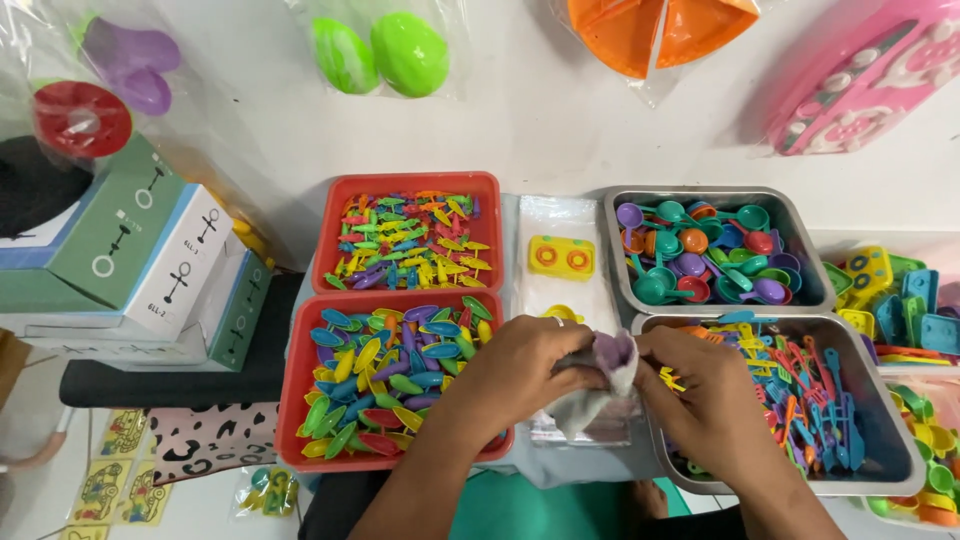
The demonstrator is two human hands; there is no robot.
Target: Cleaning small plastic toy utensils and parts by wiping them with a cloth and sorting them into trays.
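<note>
My left hand point(515, 370) and my right hand point(705, 395) meet low in the middle, both gripping a small clear plastic bag point(600, 385) with a purple piece showing at its top. Under them lies a stack of clear plastic bags point(560, 290) with a yellow toy piece point(561, 257) with two orange rings on it. My left hand hangs over the lower red tray point(297, 400) of colourful oval pieces. My right hand is over the lower metal tray point(890, 440) of thin coloured plastic tools.
An upper red tray point(405, 183) holds small coloured pieces. An upper metal tray point(715, 195) holds coloured spoons. Cardboard boxes point(130, 270) stand at left. Blue and yellow blocks point(900, 295) lie at right. Bagged toys hang on the white wall: green eggs point(385, 52), orange bowls point(660, 30).
</note>
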